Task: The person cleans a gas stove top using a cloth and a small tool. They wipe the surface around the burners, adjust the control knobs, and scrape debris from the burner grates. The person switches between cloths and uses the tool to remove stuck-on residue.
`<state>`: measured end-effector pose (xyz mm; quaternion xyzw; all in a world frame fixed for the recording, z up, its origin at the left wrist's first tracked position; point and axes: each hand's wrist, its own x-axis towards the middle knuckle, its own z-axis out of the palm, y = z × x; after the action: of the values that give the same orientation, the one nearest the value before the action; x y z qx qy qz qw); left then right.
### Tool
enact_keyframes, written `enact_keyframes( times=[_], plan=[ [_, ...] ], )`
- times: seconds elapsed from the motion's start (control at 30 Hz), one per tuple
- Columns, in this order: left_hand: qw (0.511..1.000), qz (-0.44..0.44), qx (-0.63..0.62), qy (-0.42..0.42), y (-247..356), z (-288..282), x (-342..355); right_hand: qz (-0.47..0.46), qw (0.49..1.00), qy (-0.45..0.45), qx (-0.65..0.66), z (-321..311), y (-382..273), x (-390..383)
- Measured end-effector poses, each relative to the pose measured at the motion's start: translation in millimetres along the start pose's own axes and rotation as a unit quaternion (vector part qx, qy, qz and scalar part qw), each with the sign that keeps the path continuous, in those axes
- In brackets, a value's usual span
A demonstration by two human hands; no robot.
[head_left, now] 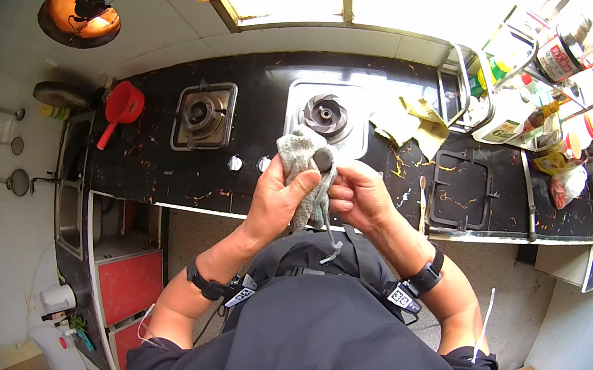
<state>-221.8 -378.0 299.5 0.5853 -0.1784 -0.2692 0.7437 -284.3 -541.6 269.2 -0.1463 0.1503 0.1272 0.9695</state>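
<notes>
In front of my body, over the counter's near edge, my left hand [277,196] is closed around a crumpled grey cloth [300,156]. A small dark round piece [323,160], like a burner cap, sits against the cloth by my left thumb. My right hand [363,198] has its fingers curled in at the cloth's right edge, beside the round piece; its exact grip is partly hidden. Just beyond both hands is the right stove burner [326,115] on its silver plate, without a pan support. The left burner [204,115] has its support in place.
A square black pan support [462,191] lies on the counter at the right, with a thin brush [423,198] beside it. Behind them is a yellowish cloth [420,124]. A red ladle-like pot [124,106] stands left; a metal rack [477,90] with bottles stands back right.
</notes>
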Motion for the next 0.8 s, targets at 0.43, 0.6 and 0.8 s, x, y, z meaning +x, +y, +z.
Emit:
enact_keyframes(
  times=[0.43,0.6,0.8],
  plan=[
    [0.954,0.113,0.274,-0.033,-16,-14,11,-0.039,0.986,0.039,-0.159,1,4,3],
    [0.981,0.087,0.173,0.033,-20,-6,10,-0.043,0.979,-0.007,-0.201,3,6,4],
    [0.995,-0.009,0.071,0.066,-25,-27,32,-0.035,0.992,-0.028,-0.117,-6,12,7]
  ],
)
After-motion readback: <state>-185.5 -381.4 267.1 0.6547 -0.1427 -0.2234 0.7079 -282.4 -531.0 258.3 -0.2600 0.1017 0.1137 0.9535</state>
